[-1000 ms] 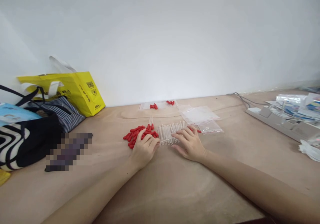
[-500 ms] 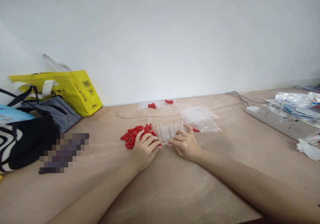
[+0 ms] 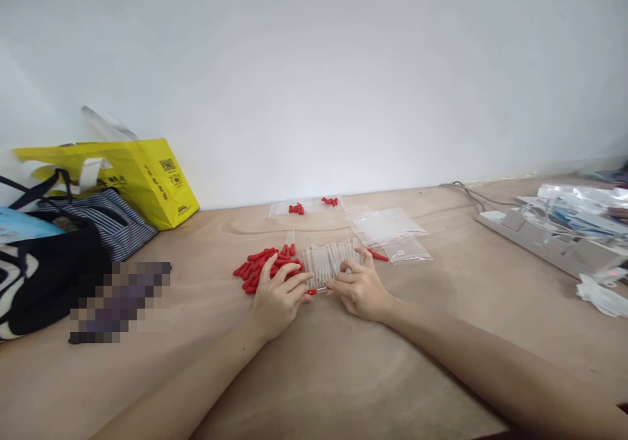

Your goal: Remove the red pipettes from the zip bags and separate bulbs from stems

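Between my hands lies a dropper, with a clear tube [image 3: 321,289] and a red rubber bulb [image 3: 313,291] at its left end. My left hand [image 3: 278,298] has its fingers curled around the bulb end, though part of the grip is hidden. The fingers of my right hand [image 3: 362,289] pinch the tube's right end. Beside my left hand is a heap of red rubber bulbs [image 3: 250,271]. A row of clear tubes [image 3: 324,260] lies just beyond the hands. Several joined droppers [image 3: 289,244] rest behind the heap, and one red bulb [image 3: 377,255] sits past my right hand.
Clear zip bags [image 3: 387,224] lie beyond my right hand. Another bag [image 3: 279,208] holding red-bulbed droppers is near the wall. At left stand a yellow bag [image 3: 167,191] and a striped bag [image 3: 125,221]. A power strip [image 3: 530,247] with cables is at right.
The red bulb on the tube's left end shows more clearly now, as my left fingers have shifted slightly off it. Both hands stay in nearly the same place.
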The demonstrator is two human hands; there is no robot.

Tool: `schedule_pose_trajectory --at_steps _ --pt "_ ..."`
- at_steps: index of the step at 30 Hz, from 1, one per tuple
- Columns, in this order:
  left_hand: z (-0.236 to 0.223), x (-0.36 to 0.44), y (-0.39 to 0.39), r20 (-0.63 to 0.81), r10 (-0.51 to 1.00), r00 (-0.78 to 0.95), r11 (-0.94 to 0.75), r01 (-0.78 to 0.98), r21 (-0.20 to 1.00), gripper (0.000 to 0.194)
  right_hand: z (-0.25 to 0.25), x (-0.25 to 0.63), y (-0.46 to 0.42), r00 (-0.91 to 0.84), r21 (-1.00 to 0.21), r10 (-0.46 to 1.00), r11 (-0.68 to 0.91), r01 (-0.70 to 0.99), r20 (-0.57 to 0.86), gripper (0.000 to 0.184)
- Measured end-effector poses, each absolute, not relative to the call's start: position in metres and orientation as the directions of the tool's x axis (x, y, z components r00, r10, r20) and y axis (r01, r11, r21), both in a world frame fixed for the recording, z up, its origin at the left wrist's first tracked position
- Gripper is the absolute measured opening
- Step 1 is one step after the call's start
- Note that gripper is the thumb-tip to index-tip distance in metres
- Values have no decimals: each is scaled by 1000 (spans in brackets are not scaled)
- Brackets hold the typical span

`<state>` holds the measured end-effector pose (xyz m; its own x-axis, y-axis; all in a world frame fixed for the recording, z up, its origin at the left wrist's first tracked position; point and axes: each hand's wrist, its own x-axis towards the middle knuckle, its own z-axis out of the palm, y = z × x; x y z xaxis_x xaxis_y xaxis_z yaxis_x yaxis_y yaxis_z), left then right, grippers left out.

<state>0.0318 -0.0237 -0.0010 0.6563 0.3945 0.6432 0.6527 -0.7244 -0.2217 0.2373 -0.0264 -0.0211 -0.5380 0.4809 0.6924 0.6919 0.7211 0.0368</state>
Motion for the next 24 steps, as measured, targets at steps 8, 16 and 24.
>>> schedule_pose_trajectory --at_steps 8,16,24 --pt "2 20 -23 640 409 650 -690 679 -249 20 -21 247 -25 -480 -14 524 686 727 704 20" --pt "0 7 -23 753 418 509 -672 731 -121 13 -28 255 -16 -215 -191 641 503 843 737 25" --pt "0 -7 -3 803 444 396 -701 712 36 17 15 281 30 132 -543 972 -5 840 195 19"
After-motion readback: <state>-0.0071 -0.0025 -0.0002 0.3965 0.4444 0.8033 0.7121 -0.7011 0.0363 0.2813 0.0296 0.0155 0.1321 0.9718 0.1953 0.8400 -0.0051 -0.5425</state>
